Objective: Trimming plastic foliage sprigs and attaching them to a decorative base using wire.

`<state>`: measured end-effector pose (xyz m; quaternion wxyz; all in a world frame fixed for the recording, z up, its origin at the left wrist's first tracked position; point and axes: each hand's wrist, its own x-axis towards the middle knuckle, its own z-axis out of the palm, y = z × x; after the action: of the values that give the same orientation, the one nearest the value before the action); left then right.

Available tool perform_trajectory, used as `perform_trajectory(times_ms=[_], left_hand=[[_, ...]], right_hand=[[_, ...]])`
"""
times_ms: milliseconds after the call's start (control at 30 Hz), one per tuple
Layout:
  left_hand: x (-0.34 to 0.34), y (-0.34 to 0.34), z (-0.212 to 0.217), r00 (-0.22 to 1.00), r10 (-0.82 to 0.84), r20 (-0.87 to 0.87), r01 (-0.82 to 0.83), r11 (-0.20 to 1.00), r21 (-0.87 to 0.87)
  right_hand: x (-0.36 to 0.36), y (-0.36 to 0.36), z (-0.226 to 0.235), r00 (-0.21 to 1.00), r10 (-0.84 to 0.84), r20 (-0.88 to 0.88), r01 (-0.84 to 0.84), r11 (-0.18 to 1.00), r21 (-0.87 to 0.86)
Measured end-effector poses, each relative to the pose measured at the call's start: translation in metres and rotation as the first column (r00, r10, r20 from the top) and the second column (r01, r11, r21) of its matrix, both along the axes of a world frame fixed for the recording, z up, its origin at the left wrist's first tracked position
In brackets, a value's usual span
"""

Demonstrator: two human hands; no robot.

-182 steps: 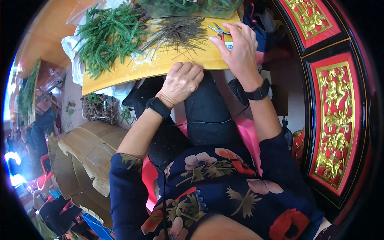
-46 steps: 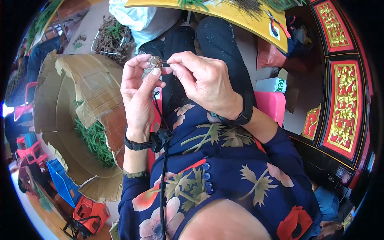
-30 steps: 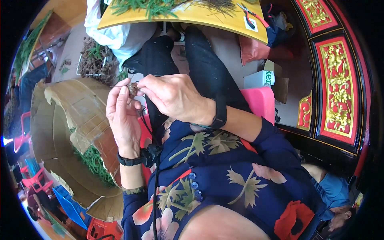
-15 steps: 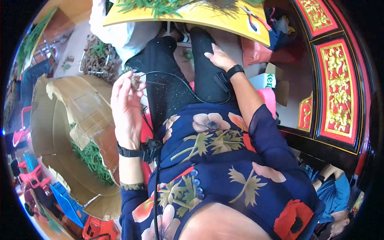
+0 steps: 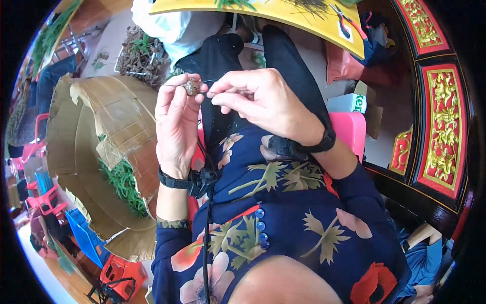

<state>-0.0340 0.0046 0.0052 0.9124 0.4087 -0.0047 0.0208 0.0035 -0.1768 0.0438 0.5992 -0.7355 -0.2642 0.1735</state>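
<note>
Above my lap, my left hand (image 5: 177, 119) is closed, pinching a small brown pine cone (image 5: 192, 87) between thumb and fingertips. My right hand (image 5: 266, 99) is beside it, with thumb and forefinger pressed together on a thin wire-like stem (image 5: 206, 92) at the cone's right side. The stem's far end is hidden by the right hand's fingers. Both hands are close together but apart from each other. Ahead of them is a yellow table (image 5: 283, 16) with green artificial sprigs (image 5: 235, 4), thin brown stems (image 5: 310, 6) and red-handled pliers (image 5: 348, 23).
A torn cardboard box (image 5: 76, 147) with green sprigs (image 5: 124, 187) stands at my left. Beyond it is a wire basket of brown clumps (image 5: 142, 55) beside a white bag (image 5: 164, 33). A carved red-and-gold panel (image 5: 443, 131) and another person (image 5: 428, 253) are at the right.
My right hand has left my thigh and come over to the left hand, pinching the stem. The left hand still holds the cone. The view has shifted slightly.
</note>
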Motion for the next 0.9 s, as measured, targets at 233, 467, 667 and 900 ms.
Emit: perform_trajectory(times_ms=[233,467,667,900], left_hand=[[0.000,0.004,0.000,0.997,-0.077,0.015,0.078,0.996,-0.032],[0.000,0.005,-0.003,0.989,-0.144,-0.028,0.138,0.979,-0.147],[-0.003,-0.002,0.001,0.997,-0.077,0.003,0.076,0.987,0.145],[-0.003,-0.001,0.001,0.998,-0.023,0.061,0.017,0.996,0.088]], right_hand=[[-0.007,0.011,-0.008,0.935,-0.196,0.295,0.201,0.980,0.014],[-0.010,0.014,-0.003,0.956,-0.218,0.198,0.205,0.975,0.084],[-0.007,0.011,-0.007,0.969,-0.211,0.130,0.201,0.976,0.084],[-0.007,0.015,-0.009,0.981,-0.186,0.052,0.180,0.978,0.102]])
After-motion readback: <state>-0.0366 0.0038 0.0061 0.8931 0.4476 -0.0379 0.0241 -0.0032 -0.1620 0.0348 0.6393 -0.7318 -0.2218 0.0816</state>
